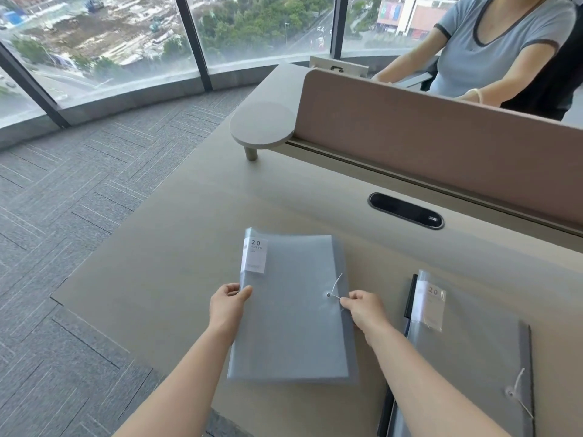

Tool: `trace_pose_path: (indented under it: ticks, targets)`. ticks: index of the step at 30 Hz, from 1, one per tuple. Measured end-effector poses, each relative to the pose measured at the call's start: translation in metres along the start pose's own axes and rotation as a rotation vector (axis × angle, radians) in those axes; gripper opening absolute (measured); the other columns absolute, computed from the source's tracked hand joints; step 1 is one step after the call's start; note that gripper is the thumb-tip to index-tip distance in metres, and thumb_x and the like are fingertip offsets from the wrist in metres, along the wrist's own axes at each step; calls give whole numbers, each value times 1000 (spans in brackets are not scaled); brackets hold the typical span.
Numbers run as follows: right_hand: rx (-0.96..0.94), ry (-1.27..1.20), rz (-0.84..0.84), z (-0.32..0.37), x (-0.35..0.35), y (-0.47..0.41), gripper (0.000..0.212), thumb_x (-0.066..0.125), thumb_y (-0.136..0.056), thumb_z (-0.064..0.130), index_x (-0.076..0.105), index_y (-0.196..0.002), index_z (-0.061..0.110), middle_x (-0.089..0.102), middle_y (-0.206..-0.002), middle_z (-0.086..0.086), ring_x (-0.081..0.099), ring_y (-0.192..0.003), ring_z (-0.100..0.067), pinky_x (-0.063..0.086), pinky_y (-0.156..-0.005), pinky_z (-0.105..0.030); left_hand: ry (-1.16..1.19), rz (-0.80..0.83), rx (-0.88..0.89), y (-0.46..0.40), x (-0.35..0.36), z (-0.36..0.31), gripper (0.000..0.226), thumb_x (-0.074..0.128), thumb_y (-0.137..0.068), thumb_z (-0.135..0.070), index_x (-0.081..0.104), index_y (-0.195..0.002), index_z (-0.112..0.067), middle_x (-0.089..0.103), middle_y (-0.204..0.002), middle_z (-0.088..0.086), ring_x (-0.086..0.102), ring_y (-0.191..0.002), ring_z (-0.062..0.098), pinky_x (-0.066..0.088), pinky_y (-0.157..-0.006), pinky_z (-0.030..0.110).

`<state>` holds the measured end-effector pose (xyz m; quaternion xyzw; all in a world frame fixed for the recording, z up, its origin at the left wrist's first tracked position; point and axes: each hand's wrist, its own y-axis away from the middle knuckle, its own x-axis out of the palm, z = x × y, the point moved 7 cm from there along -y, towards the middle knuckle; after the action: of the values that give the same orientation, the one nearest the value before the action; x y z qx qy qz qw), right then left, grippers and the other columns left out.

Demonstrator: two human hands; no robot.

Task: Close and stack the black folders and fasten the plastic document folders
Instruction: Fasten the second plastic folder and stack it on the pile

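Note:
A translucent grey plastic document folder (pixel 293 310) with a white "20 pockets" label lies closed on the desk in front of me. My left hand (pixel 227 305) grips its left edge at mid-height. My right hand (pixel 362 307) pinches the thin white string (pixel 337 287) beside the round button near the folder's right edge. A second grey plastic folder (pixel 473 357) lies at the right, its string hanging loose at its lower right. It rests on top of a black folder (pixel 411 298), of which only the left edge shows.
The beige desk (pixel 176 247) ends close on the left, over grey carpet. A black cable slot (pixel 405 210) sits behind the folders. A brown divider panel (pixel 426 130) and a small round shelf (pixel 263 126) stand at the back. Another person sits beyond the divider.

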<state>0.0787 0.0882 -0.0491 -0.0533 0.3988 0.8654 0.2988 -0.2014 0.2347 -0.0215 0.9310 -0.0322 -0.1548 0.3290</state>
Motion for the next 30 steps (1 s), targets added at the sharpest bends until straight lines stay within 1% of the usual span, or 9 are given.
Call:
trace_pose_path:
  ticks: [3,6,10,12,15,18,21,26,30]
  targets:
    - [-31,-20,-16,6,-18,4,12,60,-77,19,63,-71,8,60,-66,-5,49,-60,-19,35,-60,-30,36,30,60,14,13,-19,15,73,-85,-19,63,-95,-15,72,-103,12,70,-98,33,56,-91,51]
    - [-87,-66,-64,15,-45,14,8,58,-79,19,58,-71,18,52,-66,-5,44,-62,-18,31,-61,-30,67,75,121,30,31,-39,18,72,-86,-18,64,-101,-11,72,-102,11,70,-90,30,57,-86,47]
    - [-157,-112,-164,17,-94,28,19,59,-84,14,55,-65,15,48,-61,-1,41,-60,-20,32,-60,-29,84,159,177,53,65,-59,23,72,-86,-17,65,-106,-8,74,-102,13,72,-85,28,59,-83,47]
    - [-159,-141,-210,10,-118,33,22,59,-84,13,54,-63,14,50,-62,0,43,-60,-21,36,-62,-30,73,203,200,67,85,-66,24,70,-87,-15,65,-108,-6,74,-101,13,72,-82,27,60,-75,41]
    - [-155,-213,-241,-5,-150,40,21,58,-87,9,55,-67,13,53,-65,-5,42,-57,-20,36,-56,-29,49,267,235,88,117,-76,21,68,-88,-12,64,-108,-5,74,-98,12,71,-75,22,57,-67,32]
    - [-155,-250,-296,-21,-183,50,17,58,-89,8,60,-72,10,55,-67,-8,44,-56,-20,36,-52,-27,26,325,254,109,148,-82,21,68,-88,-12,64,-107,-6,74,-97,11,71,-75,23,59,-70,35]
    - [-147,-257,-351,-41,-212,54,17,58,-88,11,63,-72,10,59,-67,-7,48,-59,-21,39,-56,-30,1,374,267,127,174,-81,21,68,-88,-12,65,-108,-6,74,-96,11,71,-75,23,58,-70,34]
    - [-89,-300,-403,-89,-249,62,17,56,-88,14,63,-78,3,60,-71,-10,50,-62,-20,39,-60,-34,-86,451,264,157,213,-59,21,68,-88,-14,63,-108,-10,74,-99,8,71,-75,19,51,-57,25]
    - [-65,-295,-415,-124,-261,74,15,52,-90,9,66,-86,9,64,-77,-5,54,-68,-19,39,-65,-33,-159,492,239,173,235,-31,21,69,-87,-14,63,-107,-10,74,-98,8,72,-77,20,53,-61,28]
